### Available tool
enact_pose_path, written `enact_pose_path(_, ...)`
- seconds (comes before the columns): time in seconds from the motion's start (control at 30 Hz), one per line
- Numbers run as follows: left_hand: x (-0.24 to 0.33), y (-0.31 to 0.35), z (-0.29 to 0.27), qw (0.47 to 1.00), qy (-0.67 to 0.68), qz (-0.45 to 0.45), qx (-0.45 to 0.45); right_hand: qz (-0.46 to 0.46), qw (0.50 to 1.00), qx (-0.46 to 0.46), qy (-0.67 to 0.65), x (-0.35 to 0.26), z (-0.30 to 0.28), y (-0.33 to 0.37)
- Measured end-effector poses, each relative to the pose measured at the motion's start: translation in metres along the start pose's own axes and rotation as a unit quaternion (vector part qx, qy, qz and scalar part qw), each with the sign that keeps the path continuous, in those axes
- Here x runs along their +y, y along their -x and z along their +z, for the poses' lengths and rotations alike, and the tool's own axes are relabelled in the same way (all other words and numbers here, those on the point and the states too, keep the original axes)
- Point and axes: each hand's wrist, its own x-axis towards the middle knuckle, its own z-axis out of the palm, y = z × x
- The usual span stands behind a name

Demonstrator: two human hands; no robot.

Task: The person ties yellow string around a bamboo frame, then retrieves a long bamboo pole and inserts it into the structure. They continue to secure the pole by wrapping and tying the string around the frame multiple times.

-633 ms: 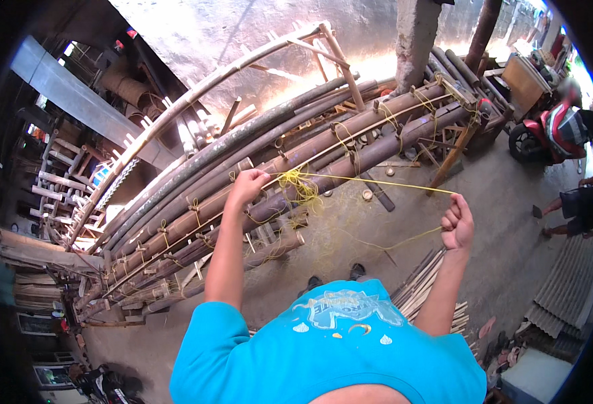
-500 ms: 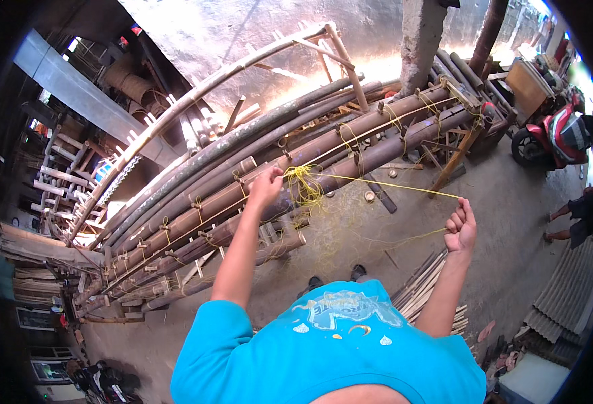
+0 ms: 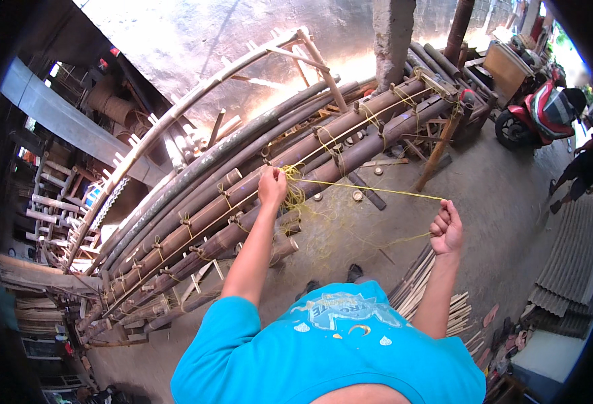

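Note:
Yellow twine stretches taut between my two hands. My left hand is closed on it beside a loose, tangled hank that hangs over the bamboo. On the right, my right hand pinches the other stretch of twine, held out over the floor, and a slack tail runs from it back to the left. Below my left hand lie long brown bamboo poles, side by side on a frame and bound at intervals with yellow ties. The fingertips of my left hand are partly hidden by the hank.
Beyond the poles a curved bamboo rail rises before a pale wall. A concrete post stands at the back. Thin bamboo strips lie by my right forearm. A red motorbike and a person are at the far right, with corrugated sheets nearer.
The view has shifted a little, so the poles and motorbike sit further left. Both hands keep hold of the taut twine, and the hank hangs closer under my left hand.

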Motion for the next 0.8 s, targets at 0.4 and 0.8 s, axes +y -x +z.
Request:
enact_pose_path(0.4,0.001,0.056,-0.028,0.816,0.446,-0.294,-0.222,0.007,1.000,-0.009,-0.011,0.005,0.009,-0.003)
enact_pose_path(0.8,0.011,0.142,-0.026,0.994,-0.005,0.089,-0.066,0.036,0.999,-0.018,-0.006,0.010,0.018,-0.017)
